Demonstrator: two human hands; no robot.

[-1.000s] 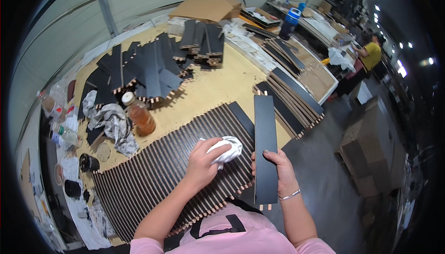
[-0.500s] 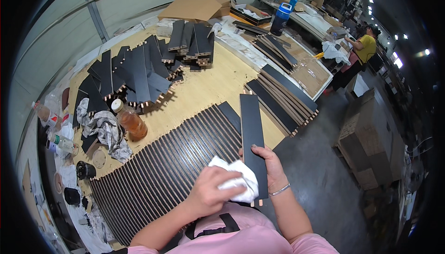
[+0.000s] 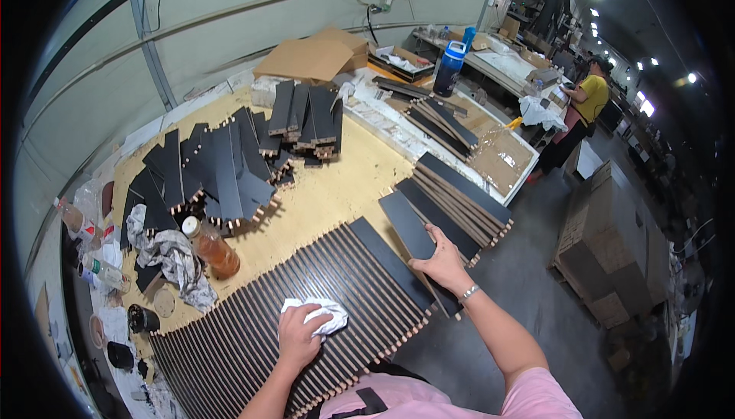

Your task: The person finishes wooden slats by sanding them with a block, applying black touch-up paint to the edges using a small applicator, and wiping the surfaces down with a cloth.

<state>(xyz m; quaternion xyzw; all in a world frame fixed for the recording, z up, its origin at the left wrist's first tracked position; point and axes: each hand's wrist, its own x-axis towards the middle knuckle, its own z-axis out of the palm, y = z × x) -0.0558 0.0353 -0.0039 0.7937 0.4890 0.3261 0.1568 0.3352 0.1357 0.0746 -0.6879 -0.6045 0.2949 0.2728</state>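
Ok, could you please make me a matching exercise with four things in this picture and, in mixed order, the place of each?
Things:
1. white cloth
2. black board with end pegs
3. white-capped bottle of amber liquid
4. cardboard cartons

Places:
A. beside the stained rag
B. on the floor, at right
C. in the right hand
D. in the left hand

Pairs: 1-D, 2-C, 3-A, 4-B
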